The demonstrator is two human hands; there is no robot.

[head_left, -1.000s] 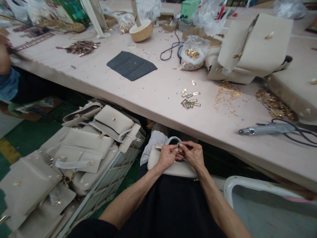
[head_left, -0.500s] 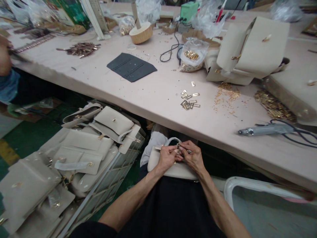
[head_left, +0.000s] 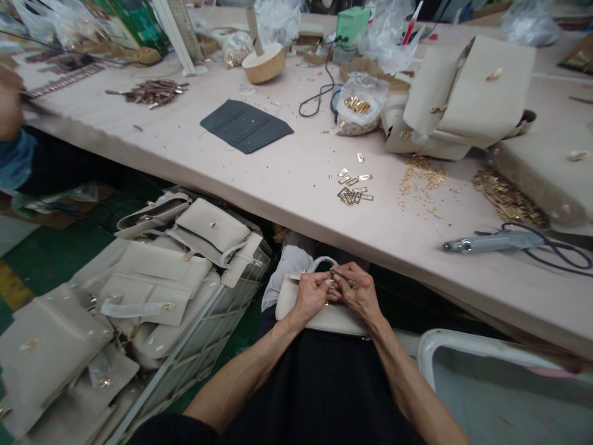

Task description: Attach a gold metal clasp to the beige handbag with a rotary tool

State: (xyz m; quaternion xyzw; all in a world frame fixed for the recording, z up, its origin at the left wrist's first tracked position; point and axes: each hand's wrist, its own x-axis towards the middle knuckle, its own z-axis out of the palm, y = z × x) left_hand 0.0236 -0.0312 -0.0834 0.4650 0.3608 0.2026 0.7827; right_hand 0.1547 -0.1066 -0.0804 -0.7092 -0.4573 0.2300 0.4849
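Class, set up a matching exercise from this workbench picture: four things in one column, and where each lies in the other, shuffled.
1 dark grey sheet
2 grey power tool
3 cream bag
4 round wicker basket

a on the person's lap
b far side of table
c table's near edge, right
d flat, mid-table, left

Pairs: 1-d, 2-c, 3-a, 4-b

A long pale desk (head_left: 278, 167) runs across the view, evenly lit. Below it, a green floor (head_left: 50, 253) carries a yellow stripe (head_left: 12, 284) at the left edge. A wire cart (head_left: 204, 334) stands beside the desk, and a white chair (head_left: 463, 346) sits at lower right.
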